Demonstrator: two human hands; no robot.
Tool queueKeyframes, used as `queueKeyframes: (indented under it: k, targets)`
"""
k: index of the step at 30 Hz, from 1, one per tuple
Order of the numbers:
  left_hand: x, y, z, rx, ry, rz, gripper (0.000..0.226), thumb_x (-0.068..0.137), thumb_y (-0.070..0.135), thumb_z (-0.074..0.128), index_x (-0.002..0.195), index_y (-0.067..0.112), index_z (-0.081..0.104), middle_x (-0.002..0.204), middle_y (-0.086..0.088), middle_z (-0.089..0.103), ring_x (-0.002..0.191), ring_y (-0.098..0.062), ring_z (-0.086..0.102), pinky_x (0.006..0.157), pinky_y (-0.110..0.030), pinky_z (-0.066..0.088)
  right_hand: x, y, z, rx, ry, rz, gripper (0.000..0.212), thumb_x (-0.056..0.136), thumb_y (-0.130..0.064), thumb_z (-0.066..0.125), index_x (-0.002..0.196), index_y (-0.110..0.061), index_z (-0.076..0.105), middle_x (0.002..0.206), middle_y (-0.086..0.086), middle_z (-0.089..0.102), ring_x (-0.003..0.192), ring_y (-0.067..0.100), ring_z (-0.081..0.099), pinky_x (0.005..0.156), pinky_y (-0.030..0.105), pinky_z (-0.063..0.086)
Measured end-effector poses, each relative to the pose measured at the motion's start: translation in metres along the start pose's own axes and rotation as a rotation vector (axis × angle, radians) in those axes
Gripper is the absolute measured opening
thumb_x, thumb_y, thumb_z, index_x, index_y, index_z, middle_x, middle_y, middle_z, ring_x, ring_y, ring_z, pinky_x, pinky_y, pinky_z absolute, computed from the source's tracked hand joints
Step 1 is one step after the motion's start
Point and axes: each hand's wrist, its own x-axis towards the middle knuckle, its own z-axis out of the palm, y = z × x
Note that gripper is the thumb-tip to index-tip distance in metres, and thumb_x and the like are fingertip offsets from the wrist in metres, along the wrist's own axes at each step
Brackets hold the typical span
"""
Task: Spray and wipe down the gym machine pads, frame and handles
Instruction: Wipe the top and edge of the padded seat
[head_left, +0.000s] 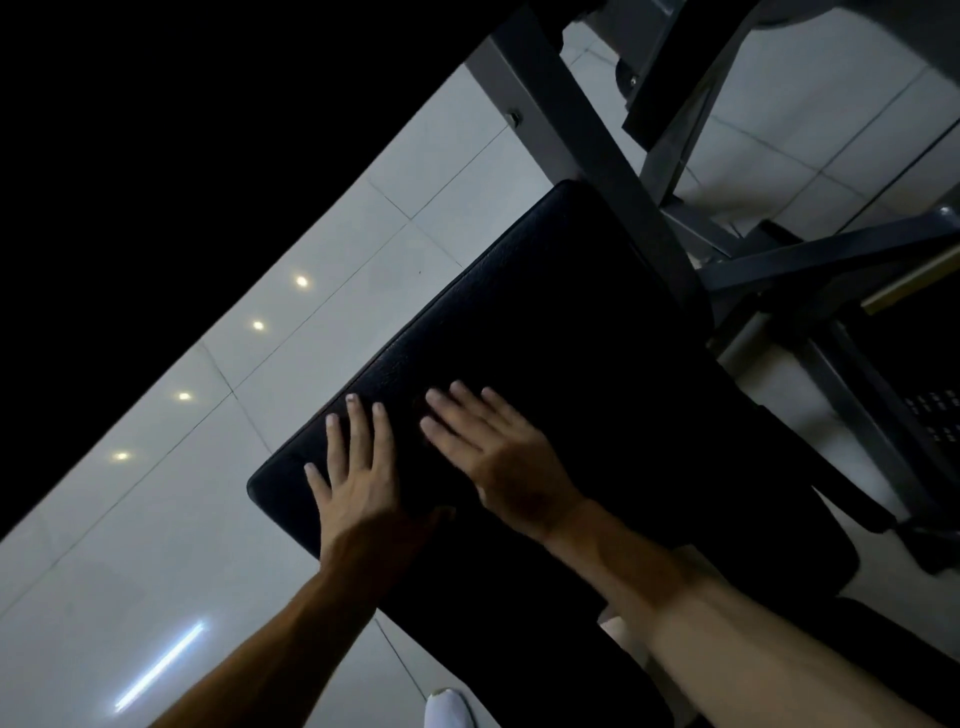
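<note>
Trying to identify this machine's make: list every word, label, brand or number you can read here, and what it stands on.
None: no text can be read in this view.
The pad, the frame and the tiled floor show no lettering.
The perforated panel at the right edge is too dark to tell.

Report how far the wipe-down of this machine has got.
Done: nothing can be confirmed. The black pad is too dark to show whether it has been sprayed or wiped.
In hand: the left hand and right hand lie flat on the pad's near end, fingers spread. I cannot tell whether anything lies under them.
Left: the grey frame beyond the pad, which neither hand touches.
</note>
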Motion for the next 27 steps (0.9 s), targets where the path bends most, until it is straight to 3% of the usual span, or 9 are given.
queueKeyframes:
  k: [2,4,7,9,13,17,23,25,27]
  targets:
    - [-0.01,0.004,0.011,0.057,0.008,0.091,0.146,0.067,0.067,0.083,0.158,0.025,-0.024,0.161,0.002,-0.042,0.149,-0.026,-0.037,0.118,-0.061,-0.011,0.008,0.041,-0.018,-0.051,0.043,0.131,0.064,0.088,-0.006,0.043,0.15,-0.016,0.053,0.163,0.011,0.039,0.151,0.037,0.034,0.124,0.053,0.026]
    - [-0.012,0.006,0.019,0.102,0.005,0.153,0.148,0.064,0.067,0.085,0.16,0.025,-0.018,0.164,0.0,-0.037,0.151,-0.029,-0.034,0.116,-0.066,-0.008,0.017,0.086,-0.043,-0.064,0.136,0.424,0.063,0.09,-0.001,0.04,0.151,-0.015,0.051,0.163,0.013,0.038,0.151,0.039,0.033,0.122,0.059,0.029]
    - [-0.011,0.011,0.026,0.146,-0.05,0.173,0.149,0.065,0.067,0.084,0.159,0.025,-0.023,0.16,0.001,-0.044,0.147,-0.028,-0.041,0.118,-0.07,-0.006,0.027,0.099,-0.056,-0.038,0.256,0.745,0.061,0.096,0.006,0.051,0.154,-0.013,0.044,0.166,0.014,0.032,0.154,0.036,0.028,0.125,0.056,0.025]
    - [-0.011,0.014,0.026,0.144,-0.057,0.148,0.147,0.067,0.072,0.079,0.157,0.026,-0.028,0.156,0.002,-0.049,0.145,-0.027,-0.045,0.118,-0.068,-0.008,0.024,0.065,-0.038,-0.014,0.269,0.736,0.065,0.094,0.004,0.056,0.156,-0.011,0.041,0.167,0.016,0.029,0.154,0.036,0.026,0.127,0.051,0.021]
    - [-0.012,0.017,0.024,0.143,-0.064,0.128,0.133,0.081,0.065,0.073,0.157,0.025,-0.029,0.155,0.001,-0.051,0.144,-0.028,-0.045,0.12,-0.068,-0.007,-0.029,-0.014,0.005,0.063,0.099,0.283,0.057,0.1,-0.01,0.053,0.156,-0.01,0.043,0.168,0.017,0.027,0.157,0.036,0.02,0.126,0.051,0.022]
    - [-0.011,0.02,0.024,0.155,-0.076,0.123,0.141,0.075,0.06,0.081,0.158,0.024,-0.027,0.155,0.001,-0.051,0.144,-0.029,-0.045,0.119,-0.071,-0.006,-0.043,0.027,-0.003,-0.029,0.007,-0.042,0.056,0.099,-0.004,0.05,0.155,-0.012,0.047,0.166,0.015,0.033,0.155,0.038,0.026,0.126,0.052,0.023]
    - [-0.008,0.019,0.024,0.141,-0.098,0.139,0.149,0.067,0.062,0.085,0.156,0.025,-0.029,0.153,0.003,-0.053,0.143,-0.029,-0.046,0.117,-0.072,-0.007,-0.027,0.105,-0.049,-0.004,0.328,0.783,0.06,0.1,-0.001,0.048,0.157,-0.018,0.04,0.169,0.01,0.027,0.158,0.036,0.017,0.126,0.055,0.021]
    - [-0.008,0.019,0.026,0.139,-0.093,0.129,0.149,0.067,0.064,0.085,0.155,0.026,-0.03,0.152,0.003,-0.054,0.143,-0.029,-0.046,0.117,-0.071,-0.009,-0.025,0.064,-0.031,0.021,0.368,0.785,0.061,0.1,0.0,0.05,0.158,-0.014,0.038,0.169,0.013,0.026,0.158,0.036,0.017,0.127,0.054,0.02]
    - [-0.009,0.02,0.025,0.142,-0.093,0.126,0.147,0.069,0.068,0.081,0.155,0.026,-0.03,0.151,0.002,-0.055,0.143,-0.03,-0.046,0.116,-0.07,-0.01,-0.037,0.006,-0.002,0.049,0.306,0.618,0.061,0.1,-0.003,0.053,0.159,-0.01,0.037,0.169,0.017,0.025,0.158,0.037,0.017,0.126,0.054,0.021]
